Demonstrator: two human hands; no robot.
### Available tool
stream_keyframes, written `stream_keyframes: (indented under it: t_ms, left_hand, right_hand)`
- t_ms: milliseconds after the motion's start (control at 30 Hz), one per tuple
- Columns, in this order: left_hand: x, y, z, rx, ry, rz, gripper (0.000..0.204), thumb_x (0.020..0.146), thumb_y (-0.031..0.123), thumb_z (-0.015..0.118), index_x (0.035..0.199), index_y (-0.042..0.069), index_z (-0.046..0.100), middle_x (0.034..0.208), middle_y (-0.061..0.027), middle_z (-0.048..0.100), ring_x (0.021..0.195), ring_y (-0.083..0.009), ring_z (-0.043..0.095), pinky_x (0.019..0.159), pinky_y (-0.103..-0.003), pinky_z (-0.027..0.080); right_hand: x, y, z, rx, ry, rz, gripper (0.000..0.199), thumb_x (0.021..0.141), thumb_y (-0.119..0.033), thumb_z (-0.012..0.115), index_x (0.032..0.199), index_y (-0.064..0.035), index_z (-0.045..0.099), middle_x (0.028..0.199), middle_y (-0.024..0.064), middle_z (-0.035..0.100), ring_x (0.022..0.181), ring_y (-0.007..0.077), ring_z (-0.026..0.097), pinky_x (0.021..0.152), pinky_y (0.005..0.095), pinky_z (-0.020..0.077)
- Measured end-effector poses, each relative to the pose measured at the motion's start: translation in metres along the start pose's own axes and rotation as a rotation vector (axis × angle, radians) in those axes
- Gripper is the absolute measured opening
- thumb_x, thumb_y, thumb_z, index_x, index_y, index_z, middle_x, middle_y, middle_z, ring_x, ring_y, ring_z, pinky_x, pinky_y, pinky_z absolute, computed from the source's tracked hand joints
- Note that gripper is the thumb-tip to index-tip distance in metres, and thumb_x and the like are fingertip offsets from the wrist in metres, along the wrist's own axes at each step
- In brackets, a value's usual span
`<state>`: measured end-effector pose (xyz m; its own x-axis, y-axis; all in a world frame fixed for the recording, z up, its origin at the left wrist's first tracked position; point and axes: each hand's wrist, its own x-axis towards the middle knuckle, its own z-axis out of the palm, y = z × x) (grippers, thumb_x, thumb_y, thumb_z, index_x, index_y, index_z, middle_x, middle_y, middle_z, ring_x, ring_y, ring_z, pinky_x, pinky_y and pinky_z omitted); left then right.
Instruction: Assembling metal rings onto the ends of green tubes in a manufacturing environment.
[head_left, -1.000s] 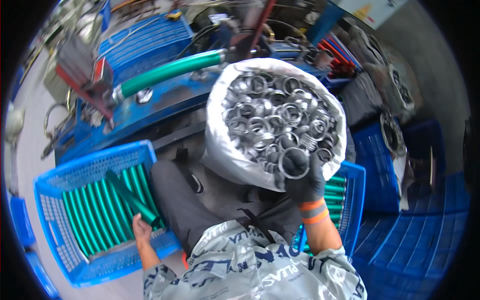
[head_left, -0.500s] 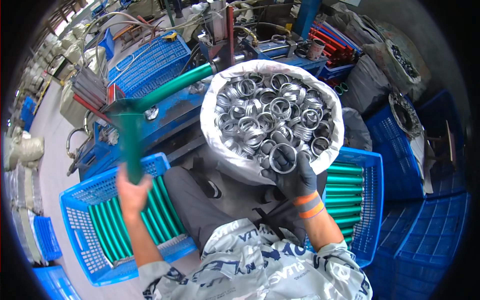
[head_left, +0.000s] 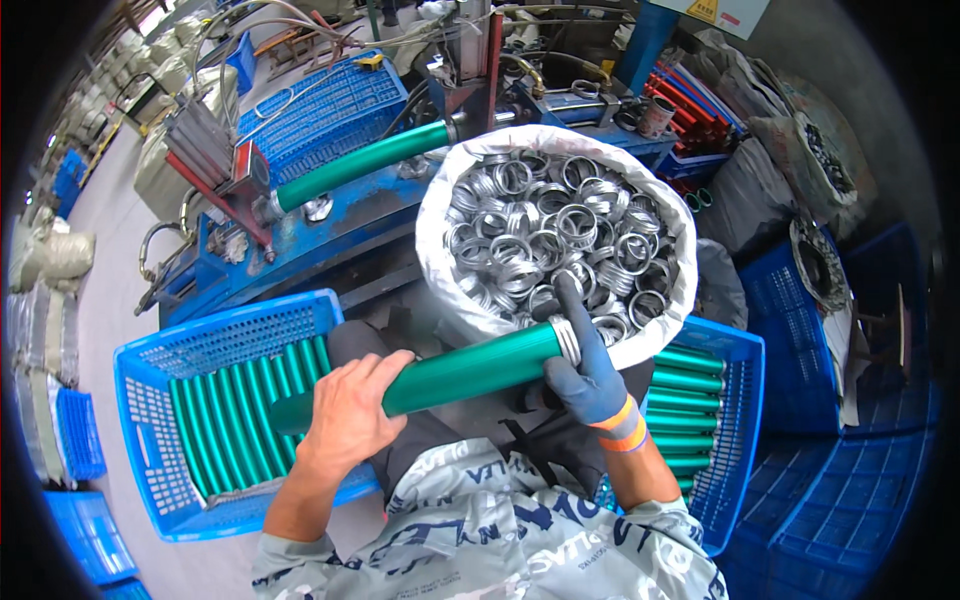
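Observation:
My bare left hand [head_left: 350, 415] is wrapped around a green metal tube [head_left: 480, 370], which slants up to the right across my lap. At the tube's right end sits a silver ring [head_left: 567, 341]; whether it is fully seated I cannot tell. My right hand [head_left: 592, 380], in a dark glove with an orange cuff, grips that ring between thumb and fingers, index finger stretched along its far side. Just beyond, a white sack [head_left: 432, 240] with a rolled rim is full of loose silver rings [head_left: 545, 235].
A blue crate [head_left: 150, 440] with several green tubes [head_left: 225, 430] stands at left, another blue crate [head_left: 742, 400] with tubes at right. Behind, a blue machine bench [head_left: 335, 240] clamps a green tube [head_left: 365, 165]. Stacked blue crates [head_left: 840, 480] line the far right.
My left hand has brought the tube down from upright near the machine to lie across my lap. The ring in my right hand has moved from the sack's near rim onto the tube's end.

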<state>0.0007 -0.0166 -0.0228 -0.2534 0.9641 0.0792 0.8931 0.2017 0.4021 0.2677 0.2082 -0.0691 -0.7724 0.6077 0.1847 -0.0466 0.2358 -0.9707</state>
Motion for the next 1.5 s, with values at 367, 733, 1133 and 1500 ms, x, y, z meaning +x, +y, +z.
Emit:
stream_keyframes:
  t_ms: [367, 733, 1133, 1500]
  left_hand:
    - [-0.014, -0.011, 0.034, -0.053, 0.121, -0.058, 0.071, 0.067, 0.004, 0.084, 0.136, 0.009, 0.073, 0.105, -0.0144, 0.076, 0.097, -0.0398, 0.075, 0.086, -0.049, 0.062]
    - [-0.052, -0.035, 0.062, -0.677, -0.065, -0.286, 0.072, 0.076, 0.018, 0.099, 0.140, 0.000, 0.071, 0.118, -0.0099, 0.082, 0.105, -0.0227, 0.079, 0.097, -0.039, 0.062]
    - [-0.041, -0.040, 0.048, -1.749, 0.748, -0.146, 0.070, 0.108, 0.054, 0.076, 0.154, 0.004, 0.058, 0.143, -0.0177, 0.071, 0.129, -0.0328, 0.070, 0.112, -0.047, 0.060]
    - [-0.017, 0.001, 0.085, -1.949, 0.778, -0.310, 0.048, 0.115, 0.042, 0.071, 0.150, 0.009, 0.067, 0.152, -0.0187, 0.072, 0.144, -0.0316, 0.069, 0.112, -0.050, 0.067]
  right_hand:
    - [0.019, 0.000, 0.019, -0.161, -0.001, -0.105, 0.087, 0.108, -0.021, 0.072, 0.178, 0.0078, 0.029, 0.169, 0.0302, 0.052, 0.155, 0.0411, 0.055, 0.129, 0.0454, 0.0397]
    - [0.091, 0.032, -0.034, -0.989, 0.066, -0.221, 0.050, 0.104, -0.043, 0.079, 0.144, -0.0136, 0.076, 0.123, 0.0187, 0.079, 0.095, 0.0375, 0.081, 0.083, 0.0469, 0.0654]
    - [0.025, 0.033, -0.046, 0.467, 0.042, 0.401, 0.028, 0.103, -0.011, 0.079, 0.125, 0.0064, 0.080, 0.110, 0.0111, 0.083, 0.103, 0.0186, 0.080, 0.094, 0.0347, 0.0643]
    - [0.013, 0.010, -0.012, 0.800, 0.022, 0.179, 0.058, 0.090, 0.009, 0.081, 0.146, -0.0009, 0.070, 0.148, 0.0124, 0.073, 0.132, 0.0215, 0.073, 0.116, 0.0392, 0.0578]
